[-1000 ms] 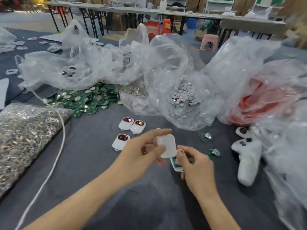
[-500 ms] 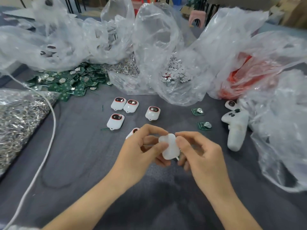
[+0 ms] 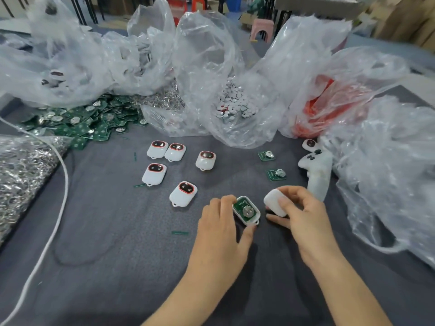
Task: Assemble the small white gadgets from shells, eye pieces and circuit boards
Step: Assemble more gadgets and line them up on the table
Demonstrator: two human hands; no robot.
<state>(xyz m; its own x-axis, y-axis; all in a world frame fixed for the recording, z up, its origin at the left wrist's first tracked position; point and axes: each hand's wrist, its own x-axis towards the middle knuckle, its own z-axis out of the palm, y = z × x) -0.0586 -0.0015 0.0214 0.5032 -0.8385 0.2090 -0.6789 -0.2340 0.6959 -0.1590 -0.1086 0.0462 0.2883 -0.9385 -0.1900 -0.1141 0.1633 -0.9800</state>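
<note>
Just right of the loaded shell half [image 3: 256, 218], the plain cover shell [image 3: 273, 204] is pinched by the right hand [image 3: 303, 220], thumb laid on top and fingers curled round its far side. The loaded half, w/ green circuit board [image 3: 239, 204] and coin cell [image 3: 249, 211] facing up, is gripped at its edges by the left hand [image 3: 220, 229]: thumb at the near corner, fingers curled on the far-left edge. It is held tilted, low over the grey cloth [image 3: 117, 231]; whether it touches can't be told. The two halves are apart and not yet closed.

Risks, as judged:
- If the cover is brought down skewed or the wrong way round, clips may be bent or a gap left along the seam.
- If the board isn't seated flat, it could be pinched or cracked once pressure is applied.
- The board may be tipped out, since the half is held at a slant.
- Five finished gadgets [image 3: 183, 193] lie up-left of the loaded half and two spare boards [image 3: 275, 174] up-right of it. The nearest ones could be knocked by a wrist.
</note>
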